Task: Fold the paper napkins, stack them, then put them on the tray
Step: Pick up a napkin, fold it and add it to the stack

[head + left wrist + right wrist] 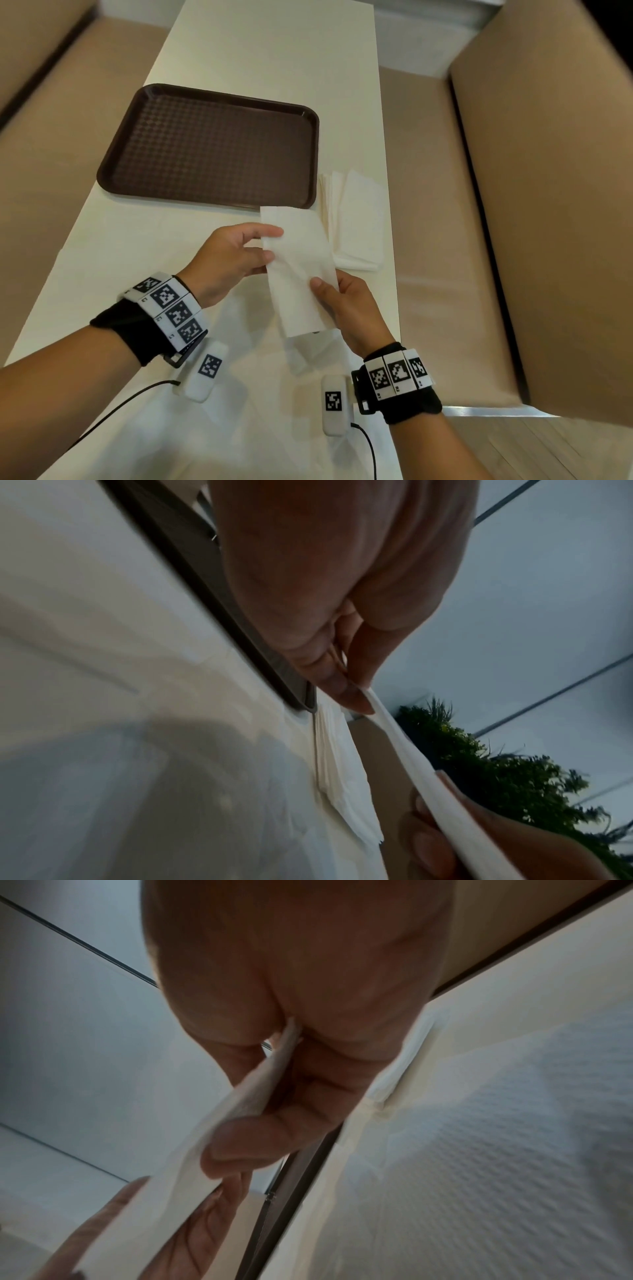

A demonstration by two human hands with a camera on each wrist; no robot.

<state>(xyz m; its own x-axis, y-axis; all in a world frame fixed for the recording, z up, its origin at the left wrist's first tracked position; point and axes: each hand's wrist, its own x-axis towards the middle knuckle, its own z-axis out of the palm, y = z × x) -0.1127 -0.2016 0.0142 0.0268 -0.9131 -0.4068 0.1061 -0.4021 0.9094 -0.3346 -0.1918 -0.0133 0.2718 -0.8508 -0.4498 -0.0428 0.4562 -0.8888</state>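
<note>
Your right hand [346, 310] is nearest the head camera: thumb on top of a folded white napkin [301, 270], fingers curled beneath its near end, so it grasps the napkin. In the right wrist view the same hand [298, 1020] pinches the paper edge [219, 1139] between thumb and fingers. Your left hand [226, 257] grasps the napkin's left edge farther up, thumb and forefinger closed on the paper. The left wrist view confirms this: fingertips [346, 693] nip the sheet's edge [441, 785]. You hold the napkin above the table [260, 44], clear of its surface, as a long narrow strip running away from you.

Just right of the held napkin, a loose pile of napkins [356, 219] lies on the table near its right edge, beside the tray's right rim.

Your brown tray [113, 161] sits flat on the table beyond your hands; nothing lies in it. The held napkin's far corner overlaps the tray's near right corner in the head view; whether they touch cannot be told.
</note>
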